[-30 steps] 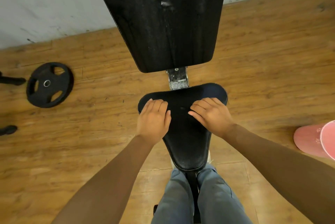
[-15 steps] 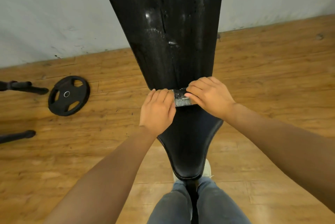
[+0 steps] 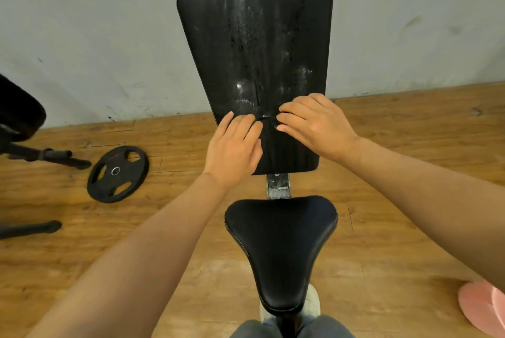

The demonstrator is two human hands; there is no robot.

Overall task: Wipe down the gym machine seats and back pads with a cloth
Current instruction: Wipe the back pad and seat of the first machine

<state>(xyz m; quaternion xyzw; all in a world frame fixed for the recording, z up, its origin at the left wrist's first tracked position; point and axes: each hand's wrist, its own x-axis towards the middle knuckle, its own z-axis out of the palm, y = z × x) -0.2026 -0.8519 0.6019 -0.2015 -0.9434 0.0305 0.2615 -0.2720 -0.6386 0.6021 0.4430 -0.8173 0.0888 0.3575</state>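
Note:
A black bench back pad rises in front of me, worn and streaked with white marks and a split down its middle. Below it sits the black seat pad, joined by a metal bracket. My left hand lies flat on the lower left of the back pad, fingers together. My right hand rests on the lower right of the pad, fingertips at the split. No cloth is visible in either hand.
A black weight plate lies on the wooden floor at the left, beside black machine legs. A pink object sits at the lower right. A grey wall stands behind the bench. My legs straddle the seat's front.
Both hands have moved up from the seat pad, past the bracket, onto the lower part of the back pad. The camera has tilted up, showing the whole back pad.

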